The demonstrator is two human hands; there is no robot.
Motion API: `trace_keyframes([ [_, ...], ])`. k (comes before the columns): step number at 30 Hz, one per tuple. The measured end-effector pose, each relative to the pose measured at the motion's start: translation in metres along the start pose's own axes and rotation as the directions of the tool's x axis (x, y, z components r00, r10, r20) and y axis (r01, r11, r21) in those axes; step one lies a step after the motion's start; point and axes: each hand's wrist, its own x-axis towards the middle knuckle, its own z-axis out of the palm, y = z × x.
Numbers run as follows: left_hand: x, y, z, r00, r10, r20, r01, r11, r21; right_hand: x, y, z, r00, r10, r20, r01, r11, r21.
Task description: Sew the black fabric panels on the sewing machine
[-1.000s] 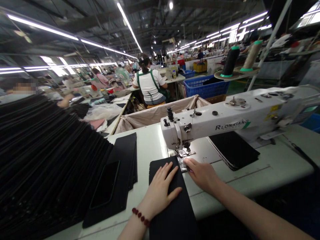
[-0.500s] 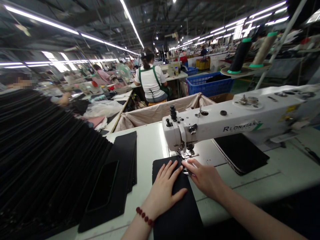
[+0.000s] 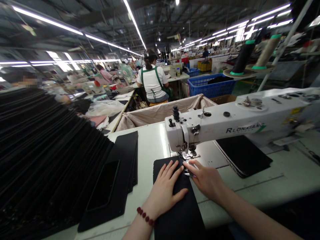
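Observation:
My left hand (image 3: 166, 186) lies flat with fingers spread on a black panel (image 3: 183, 216), pressing it to the table. The panel's far edge reaches the presser foot (image 3: 191, 155) of a white sewing machine (image 3: 207, 123). My right hand (image 3: 206, 178) is curled around thread snips (image 3: 189, 174), whose metal blades stick out toward the panel. Its index fingertip rests at the panel's right edge, close to the foot. Most of the snips is hidden in the palm.
A tall stack of black pieces (image 3: 45, 156) stands at left, beside flat panels (image 3: 122, 166) bearing a dark phone (image 3: 103, 185). More black panels (image 3: 243, 155) lie under the machine arm. Thread cones (image 3: 242, 58) stand at right. A co-worker (image 3: 153, 80) sits ahead near a blue basket (image 3: 211, 86).
The whole view has shifted slightly. Both hands, the panel and the snips keep the same places relative to the machine.

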Motion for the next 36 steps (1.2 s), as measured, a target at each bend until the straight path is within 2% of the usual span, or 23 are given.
trace_keyframes([
  [14, 0.0008, -0.0037, -0.0059, 1.0, 0.027, -0.012, -0.028, 0.998, -0.055, -0.0001, 0.0004, -0.0001, 1.0, 0.001, 0.003, -0.001, 1.0, -0.004],
  [36, 0.0014, -0.0061, -0.0066, 1.0, 0.027, -0.013, -0.027, 0.999, -0.046, 0.0004, -0.0014, -0.0022, 0.999, 0.021, 0.032, -0.02, 0.999, -0.033],
])
